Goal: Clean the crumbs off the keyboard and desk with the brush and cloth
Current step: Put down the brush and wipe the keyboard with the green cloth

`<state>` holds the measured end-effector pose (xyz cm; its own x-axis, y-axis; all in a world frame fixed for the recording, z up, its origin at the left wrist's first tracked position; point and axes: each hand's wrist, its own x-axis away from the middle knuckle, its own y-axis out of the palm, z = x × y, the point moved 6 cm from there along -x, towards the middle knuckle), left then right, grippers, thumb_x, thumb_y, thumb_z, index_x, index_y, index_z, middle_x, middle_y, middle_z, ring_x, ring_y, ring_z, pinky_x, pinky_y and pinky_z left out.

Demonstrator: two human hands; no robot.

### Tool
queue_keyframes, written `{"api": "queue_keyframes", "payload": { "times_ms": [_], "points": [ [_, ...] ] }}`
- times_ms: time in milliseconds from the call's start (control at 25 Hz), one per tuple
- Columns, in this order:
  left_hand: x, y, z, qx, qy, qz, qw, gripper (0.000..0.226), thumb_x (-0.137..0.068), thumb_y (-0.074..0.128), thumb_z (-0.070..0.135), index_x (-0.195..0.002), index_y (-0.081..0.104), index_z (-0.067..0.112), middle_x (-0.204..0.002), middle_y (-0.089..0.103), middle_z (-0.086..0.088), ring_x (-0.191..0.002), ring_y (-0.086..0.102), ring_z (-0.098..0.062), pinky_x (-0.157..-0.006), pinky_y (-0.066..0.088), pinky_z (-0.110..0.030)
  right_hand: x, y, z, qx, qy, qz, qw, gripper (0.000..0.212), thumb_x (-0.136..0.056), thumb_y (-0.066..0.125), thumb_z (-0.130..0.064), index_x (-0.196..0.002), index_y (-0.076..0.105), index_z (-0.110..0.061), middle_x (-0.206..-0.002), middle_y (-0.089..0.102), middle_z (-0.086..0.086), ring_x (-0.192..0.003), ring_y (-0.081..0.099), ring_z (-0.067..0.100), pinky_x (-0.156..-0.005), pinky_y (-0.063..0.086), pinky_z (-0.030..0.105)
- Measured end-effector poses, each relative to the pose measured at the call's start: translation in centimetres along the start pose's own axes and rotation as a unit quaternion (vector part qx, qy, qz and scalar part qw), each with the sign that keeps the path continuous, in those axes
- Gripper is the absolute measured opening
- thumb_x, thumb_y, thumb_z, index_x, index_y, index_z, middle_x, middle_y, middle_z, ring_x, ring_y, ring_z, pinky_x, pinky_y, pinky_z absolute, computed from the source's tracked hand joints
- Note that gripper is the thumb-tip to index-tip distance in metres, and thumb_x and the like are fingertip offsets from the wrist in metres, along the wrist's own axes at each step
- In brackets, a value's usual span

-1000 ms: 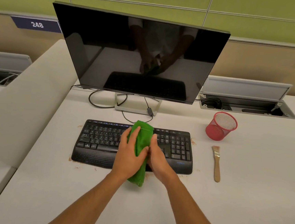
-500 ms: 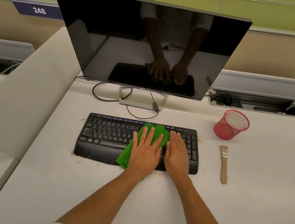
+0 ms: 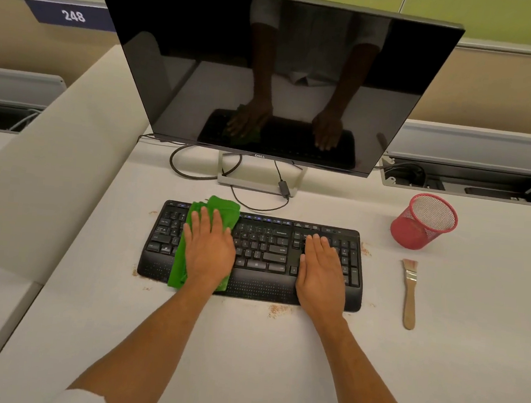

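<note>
A black keyboard [image 3: 266,252] lies on the white desk [image 3: 244,360] in front of the monitor. A green cloth [image 3: 221,208] is spread over the keyboard's left half. My left hand [image 3: 208,251] presses flat on the cloth with straight fingers. My right hand [image 3: 322,270] rests flat on the keyboard's right side, fingers straight, holding nothing. Brown crumbs [image 3: 277,310] lie on the desk along the keyboard's front edge and at its right end [image 3: 364,249]. A wooden-handled brush [image 3: 409,292] lies on the desk to the right of the keyboard, untouched.
A dark monitor [image 3: 269,73] stands behind the keyboard with cables [image 3: 196,166] looping around its stand. A red mesh cup [image 3: 423,221] lies tipped at the back right. An open cable tray [image 3: 471,184] sits behind it. A padded divider [image 3: 52,166] borders the left side.
My left hand has slid the cloth from the keyboard's middle to its left half. My right hand has shifted right along the keyboard. The hands, together a second ago, are now apart.
</note>
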<state>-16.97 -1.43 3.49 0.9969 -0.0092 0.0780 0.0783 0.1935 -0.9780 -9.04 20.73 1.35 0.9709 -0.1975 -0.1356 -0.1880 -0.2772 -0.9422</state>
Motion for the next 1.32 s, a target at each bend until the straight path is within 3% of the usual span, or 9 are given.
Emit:
{"api": "queue_keyframes", "payload": {
  "times_ms": [120, 400, 560, 760, 1040, 1120, 1320],
  "points": [
    [0.9, 0.3, 1.3, 0.001, 0.037, 0.003, 0.999, 0.058, -0.105, 0.018, 0.039, -0.156, 0.013, 0.013, -0.164, 0.007, -0.016, -0.151, 0.0, -0.032, -0.123, 0.006, -0.05, 0.0, 0.2, -0.1, 0.005, -0.005, -0.006, 1.0, 0.066, -0.102, 0.009, -0.039, -0.153, 0.038, -0.009, -0.158, 0.038, 0.008, -0.15, 0.028, 0.022, -0.124, 0.007, 0.035],
    [3.3, 1.4, 5.8, -0.008, 0.178, -0.013, 0.984, 0.061, -0.103, 0.011, 0.043, -0.157, 0.015, 0.015, -0.164, 0.01, -0.012, -0.152, 0.003, -0.028, -0.124, 0.002, -0.044, 0.1, 0.2, -0.1, 0.001, -0.003, 0.024, 1.0, 0.057, -0.103, 0.022, -0.031, -0.143, 0.052, -0.004, -0.149, 0.05, 0.013, -0.143, 0.042, 0.027, -0.123, 0.019, 0.04],
    [1.8, 1.1, 4.0, 0.0, 0.137, -0.017, 0.99, 0.057, -0.106, 0.016, 0.041, -0.157, 0.013, 0.015, -0.164, 0.007, -0.01, -0.152, 0.001, -0.025, -0.124, 0.002, -0.044, 0.1, -0.1, -0.3, 0.009, -0.005, 0.013, 1.0, 0.06, -0.103, 0.018, -0.034, -0.145, 0.049, -0.005, -0.151, 0.048, 0.013, -0.145, 0.039, 0.026, -0.123, 0.019, 0.041],
    [-1.1, -0.5, -1.5, -0.014, 0.057, 0.0, 0.998, 0.059, -0.105, 0.017, 0.041, -0.156, 0.014, 0.012, -0.164, 0.007, -0.014, -0.152, 0.003, -0.029, -0.124, 0.006, -0.047, -0.1, 0.0, -0.2, 0.022, -0.004, -0.017, 1.0, 0.069, -0.1, 0.006, -0.041, -0.153, 0.037, -0.01, -0.16, 0.035, 0.008, -0.151, 0.025, 0.022, -0.124, 0.004, 0.035],
    [-3.1, -1.7, -8.0, 0.039, -0.065, 0.031, 0.997, 0.06, -0.106, 0.022, 0.04, -0.156, 0.016, 0.007, -0.163, 0.012, -0.019, -0.151, 0.009, -0.033, -0.123, 0.009, -0.047, 0.0, 0.1, -0.2, 0.019, 0.002, -0.024, 1.0, 0.072, -0.099, 0.002, -0.042, -0.154, 0.035, -0.011, -0.161, 0.033, 0.008, -0.152, 0.024, 0.021, -0.124, 0.004, 0.036],
    [-2.5, -1.6, -7.3, 0.025, -0.044, 0.032, 0.998, 0.06, -0.106, 0.023, 0.039, -0.156, 0.017, 0.007, -0.163, 0.012, -0.018, -0.151, 0.008, -0.033, -0.123, 0.009, -0.047, 0.0, 0.1, -0.2, 0.021, 0.003, -0.021, 1.0, 0.07, -0.1, 0.004, -0.041, -0.153, 0.038, -0.01, -0.159, 0.036, 0.008, -0.151, 0.026, 0.022, -0.124, 0.007, 0.037],
    [1.5, -0.3, -3.8, 0.019, 0.094, 0.022, 0.995, 0.059, -0.105, 0.019, 0.042, -0.156, 0.015, 0.014, -0.164, 0.009, -0.01, -0.152, 0.005, -0.026, -0.122, -0.002, -0.037, 0.0, 0.1, -0.4, 0.025, 0.005, -0.014, 1.0, 0.068, -0.101, 0.008, -0.039, -0.151, 0.041, -0.008, -0.158, 0.039, 0.01, -0.149, 0.029, 0.023, -0.124, 0.011, 0.038]
  ]
}}
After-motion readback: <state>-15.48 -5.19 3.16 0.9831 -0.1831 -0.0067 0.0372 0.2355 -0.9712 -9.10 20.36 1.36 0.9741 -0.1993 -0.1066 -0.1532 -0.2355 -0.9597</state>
